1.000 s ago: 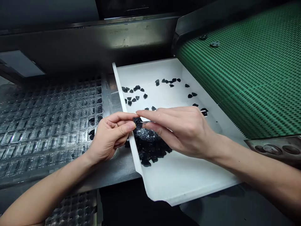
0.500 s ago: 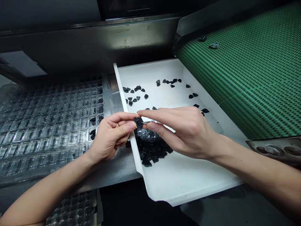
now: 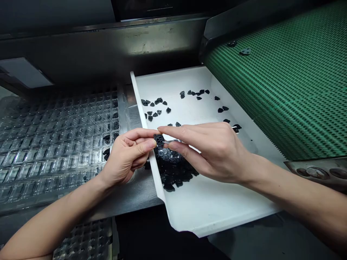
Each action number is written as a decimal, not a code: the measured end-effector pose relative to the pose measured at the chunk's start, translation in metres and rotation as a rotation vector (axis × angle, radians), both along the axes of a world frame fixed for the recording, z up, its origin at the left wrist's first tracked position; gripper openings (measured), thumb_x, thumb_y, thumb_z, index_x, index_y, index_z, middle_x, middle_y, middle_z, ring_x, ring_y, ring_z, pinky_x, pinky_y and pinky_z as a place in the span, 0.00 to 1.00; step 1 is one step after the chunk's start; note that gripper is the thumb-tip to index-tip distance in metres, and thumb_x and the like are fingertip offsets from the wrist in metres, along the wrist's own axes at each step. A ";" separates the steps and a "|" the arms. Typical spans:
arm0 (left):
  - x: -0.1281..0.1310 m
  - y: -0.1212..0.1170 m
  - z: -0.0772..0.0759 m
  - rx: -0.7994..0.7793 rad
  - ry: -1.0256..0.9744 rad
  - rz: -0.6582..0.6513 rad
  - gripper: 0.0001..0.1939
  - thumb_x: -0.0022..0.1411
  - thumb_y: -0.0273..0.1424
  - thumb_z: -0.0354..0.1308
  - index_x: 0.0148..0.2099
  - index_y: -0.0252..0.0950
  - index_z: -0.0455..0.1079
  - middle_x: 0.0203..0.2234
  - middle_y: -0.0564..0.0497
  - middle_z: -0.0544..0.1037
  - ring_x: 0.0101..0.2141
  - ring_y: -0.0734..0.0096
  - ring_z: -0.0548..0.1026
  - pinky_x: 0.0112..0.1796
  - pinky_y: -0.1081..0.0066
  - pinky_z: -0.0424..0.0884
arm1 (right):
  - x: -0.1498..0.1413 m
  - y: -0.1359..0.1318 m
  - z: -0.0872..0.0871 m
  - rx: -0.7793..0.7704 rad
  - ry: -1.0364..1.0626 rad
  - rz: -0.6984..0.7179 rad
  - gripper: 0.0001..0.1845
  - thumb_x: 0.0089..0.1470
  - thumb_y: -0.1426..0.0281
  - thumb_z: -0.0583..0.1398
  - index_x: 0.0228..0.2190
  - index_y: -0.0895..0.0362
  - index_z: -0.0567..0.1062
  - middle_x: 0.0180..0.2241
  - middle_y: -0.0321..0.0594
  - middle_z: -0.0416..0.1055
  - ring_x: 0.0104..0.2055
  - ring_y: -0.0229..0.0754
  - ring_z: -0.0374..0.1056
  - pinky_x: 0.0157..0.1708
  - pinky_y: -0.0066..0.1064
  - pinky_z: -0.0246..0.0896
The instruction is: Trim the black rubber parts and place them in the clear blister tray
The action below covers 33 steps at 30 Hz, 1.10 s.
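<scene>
- Left hand (image 3: 127, 153): pinching black part (image 3: 159, 140), over tray (image 3: 217, 206) near its 9 o'clock rim.
- Right hand (image 3: 213, 151): gripping thin tool (image 3: 168, 141), tip at part's 3 o'clock.
- Part: probably light, stiff plastic, slightly slick; thin spokes may snap.
- Best hold: outer edge, 9 o'clock.

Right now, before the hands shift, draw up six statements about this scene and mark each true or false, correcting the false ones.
1. The left hand pinches a black part. True.
2. The right hand holds nothing. False: it holds a thin tool.
3. A green belt lies right of the white tray. True.
4. The white tray has nothing in it. False: a dark heap lies there.
5. A clear pocketed tray lies left of the white tray. True.
6. The green belt is bare. False: a grey piece lies on it.
</scene>
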<state>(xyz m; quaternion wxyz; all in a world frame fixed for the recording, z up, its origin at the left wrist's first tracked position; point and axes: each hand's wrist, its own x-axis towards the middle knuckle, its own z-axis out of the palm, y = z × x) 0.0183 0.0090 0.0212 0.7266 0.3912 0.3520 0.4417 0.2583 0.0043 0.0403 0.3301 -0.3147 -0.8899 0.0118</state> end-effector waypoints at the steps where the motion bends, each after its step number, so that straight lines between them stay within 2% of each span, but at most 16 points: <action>1: 0.000 0.000 0.000 -0.001 0.000 -0.001 0.09 0.60 0.32 0.78 0.43 0.37 0.87 0.14 0.59 0.64 0.14 0.87 0.51 0.15 0.83 0.48 | 0.000 0.000 0.000 0.007 -0.006 -0.004 0.16 0.75 0.72 0.62 0.59 0.63 0.79 0.37 0.36 0.82 0.30 0.34 0.72 0.31 0.30 0.64; 6: 0.001 0.000 0.001 -0.007 0.011 0.008 0.09 0.60 0.31 0.78 0.42 0.36 0.87 0.14 0.60 0.63 0.14 0.86 0.52 0.16 0.83 0.48 | 0.002 0.001 0.001 -0.013 -0.016 -0.008 0.16 0.75 0.71 0.61 0.60 0.61 0.78 0.37 0.36 0.83 0.29 0.34 0.71 0.32 0.29 0.64; 14: 0.000 -0.001 0.000 -0.007 -0.004 -0.010 0.08 0.60 0.31 0.79 0.42 0.37 0.87 0.15 0.59 0.64 0.14 0.87 0.51 0.16 0.82 0.47 | 0.002 0.001 0.003 -0.073 0.009 0.013 0.15 0.76 0.72 0.59 0.59 0.60 0.79 0.39 0.37 0.85 0.33 0.35 0.78 0.34 0.27 0.69; 23: 0.000 -0.001 0.000 -0.003 -0.007 -0.016 0.09 0.60 0.31 0.78 0.43 0.37 0.87 0.15 0.59 0.65 0.15 0.87 0.52 0.16 0.82 0.47 | 0.000 0.001 0.001 -0.060 0.033 0.023 0.16 0.74 0.72 0.63 0.58 0.64 0.80 0.38 0.38 0.84 0.30 0.35 0.75 0.32 0.30 0.67; 28: -0.002 -0.001 0.001 -0.012 0.005 -0.015 0.09 0.60 0.31 0.79 0.42 0.37 0.87 0.15 0.59 0.65 0.15 0.86 0.51 0.16 0.82 0.46 | 0.002 0.001 0.003 -0.096 0.044 0.035 0.15 0.75 0.74 0.61 0.59 0.61 0.79 0.43 0.36 0.86 0.37 0.35 0.81 0.37 0.28 0.72; 33: -0.001 0.000 0.001 -0.012 0.015 -0.019 0.10 0.59 0.32 0.79 0.43 0.36 0.87 0.16 0.58 0.66 0.15 0.86 0.50 0.16 0.80 0.45 | 0.002 0.003 0.004 -0.149 0.086 0.057 0.15 0.75 0.76 0.60 0.58 0.58 0.80 0.45 0.35 0.86 0.43 0.35 0.83 0.37 0.27 0.71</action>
